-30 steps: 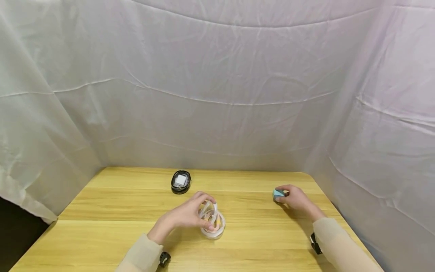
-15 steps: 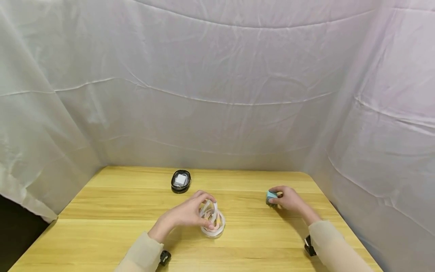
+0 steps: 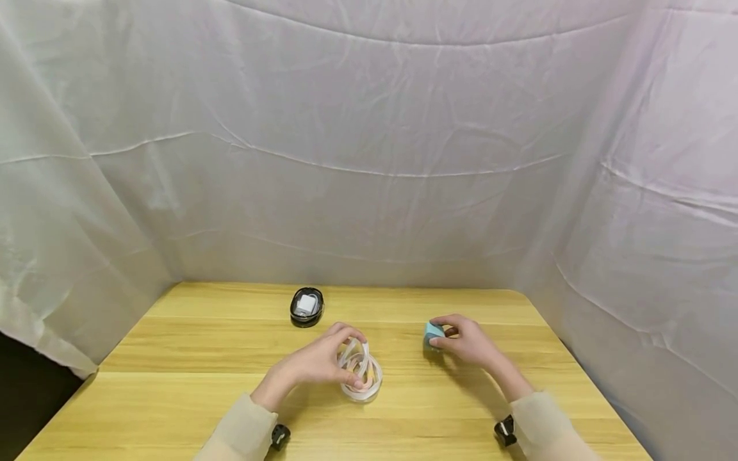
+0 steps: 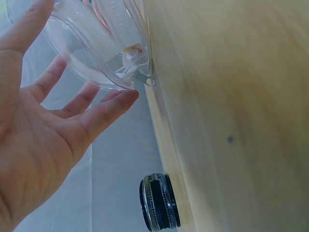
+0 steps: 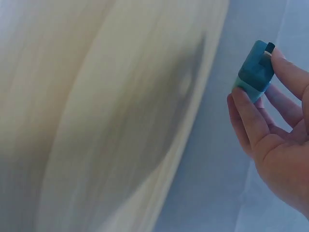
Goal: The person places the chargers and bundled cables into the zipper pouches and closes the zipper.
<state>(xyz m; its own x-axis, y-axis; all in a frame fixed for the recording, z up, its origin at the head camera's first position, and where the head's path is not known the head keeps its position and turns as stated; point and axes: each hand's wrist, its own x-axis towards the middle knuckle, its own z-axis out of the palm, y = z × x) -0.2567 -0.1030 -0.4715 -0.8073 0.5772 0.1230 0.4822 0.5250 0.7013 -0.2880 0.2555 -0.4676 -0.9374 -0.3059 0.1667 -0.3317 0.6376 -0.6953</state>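
Observation:
My left hand (image 3: 316, 360) grips a clear round container (image 3: 369, 392) with its thumb and fingers on opposite sides of the rim. Coiled white and pinkish cables (image 3: 362, 370) lie inside it. From close up in the left wrist view, the container (image 4: 79, 46) is see-through, with a pale connector near its lower edge. Off to the right, my right hand (image 3: 469, 340) pinches a small light-blue and teal charger plug (image 3: 433, 333) between thumb and fingertips. Held over the table, the plug (image 5: 256, 70) shows a dark prong-like piece beside the thumb in the right wrist view.
A black-rimmed oval container (image 3: 307, 307) stands farther back on the wooden table (image 3: 196, 346), with a white charger and a cable in it. Pale cloth (image 3: 369, 211) hangs behind the table and along both sides.
My right hand has carried the charger plug left, closer to the clear container. The left hand, its container and the black-rimmed one stay where they were.

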